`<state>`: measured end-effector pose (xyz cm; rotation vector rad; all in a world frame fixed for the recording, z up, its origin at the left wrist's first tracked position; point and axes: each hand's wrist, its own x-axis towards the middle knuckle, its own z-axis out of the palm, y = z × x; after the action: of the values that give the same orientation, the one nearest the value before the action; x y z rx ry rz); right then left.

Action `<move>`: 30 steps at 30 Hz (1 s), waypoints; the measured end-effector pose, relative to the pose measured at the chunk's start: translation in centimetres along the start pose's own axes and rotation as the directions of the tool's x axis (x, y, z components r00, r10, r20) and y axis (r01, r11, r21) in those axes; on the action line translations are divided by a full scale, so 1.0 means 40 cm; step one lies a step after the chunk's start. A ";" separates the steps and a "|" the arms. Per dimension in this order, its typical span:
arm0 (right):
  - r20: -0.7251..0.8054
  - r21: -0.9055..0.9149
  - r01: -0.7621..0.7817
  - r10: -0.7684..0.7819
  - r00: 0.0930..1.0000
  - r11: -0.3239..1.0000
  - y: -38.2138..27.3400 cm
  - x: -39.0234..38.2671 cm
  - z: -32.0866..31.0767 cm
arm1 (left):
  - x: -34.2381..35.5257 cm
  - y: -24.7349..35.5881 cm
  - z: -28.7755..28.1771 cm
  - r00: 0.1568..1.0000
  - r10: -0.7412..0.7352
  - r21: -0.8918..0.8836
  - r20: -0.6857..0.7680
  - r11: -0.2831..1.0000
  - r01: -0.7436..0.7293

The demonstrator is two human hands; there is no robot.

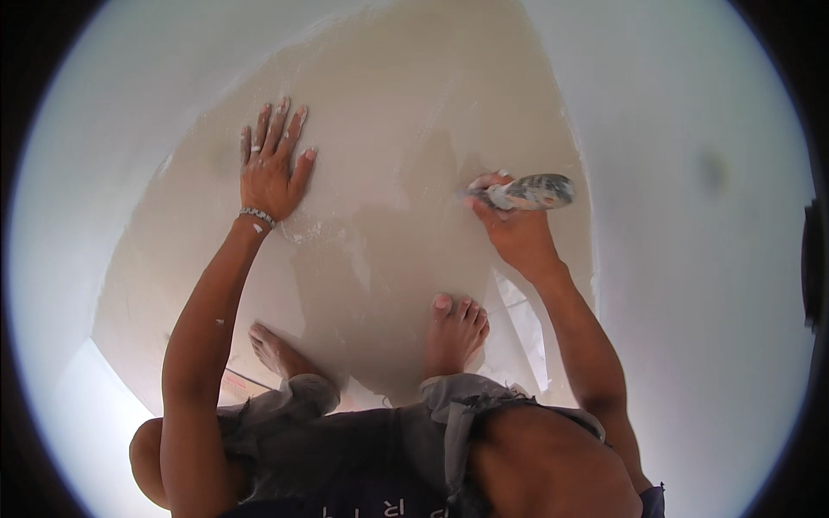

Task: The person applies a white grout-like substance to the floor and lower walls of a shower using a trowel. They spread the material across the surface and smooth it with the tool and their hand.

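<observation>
My left hand (273, 168) lies with fingers spread on the smooth beige surface (380, 104), its fingertips flecked with white paste, a bracelet at the wrist. My right hand (509, 220) grips a paste-crusted scraper tool (540, 192) over the right part of that surface; its handle points right, and its blade is blurred and partly hidden by the fingers.
White surfaces (104, 164) border the beige one at left and right. My bare left foot (276, 350) and right foot (458, 337) stand on the beige surface near my body. A pale flat piece (527, 337) shows beside the right foot.
</observation>
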<state>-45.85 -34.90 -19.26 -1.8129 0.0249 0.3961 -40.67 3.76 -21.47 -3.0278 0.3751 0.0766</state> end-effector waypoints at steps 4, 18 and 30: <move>0.047 -0.140 0.026 -0.020 0.999 0.990 -0.003 -0.003 -0.011 | 0.010 -0.011 0.009 0.999 0.004 -0.005 -0.044 1.000 -0.004; 0.201 -0.291 0.034 0.026 0.979 0.956 -0.015 -0.032 0.041 | 0.004 -0.014 0.029 0.995 -0.005 -0.092 -0.096 0.996 -0.004; -0.002 -0.118 -0.352 0.354 0.935 0.928 -0.060 0.028 -0.026 | -0.016 -0.017 0.025 0.994 -0.007 -0.104 -0.112 0.995 -0.005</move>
<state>-44.02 -34.99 -17.10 -1.9221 0.3254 0.6830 -41.17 4.67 -22.38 -3.1442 0.3904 -0.0771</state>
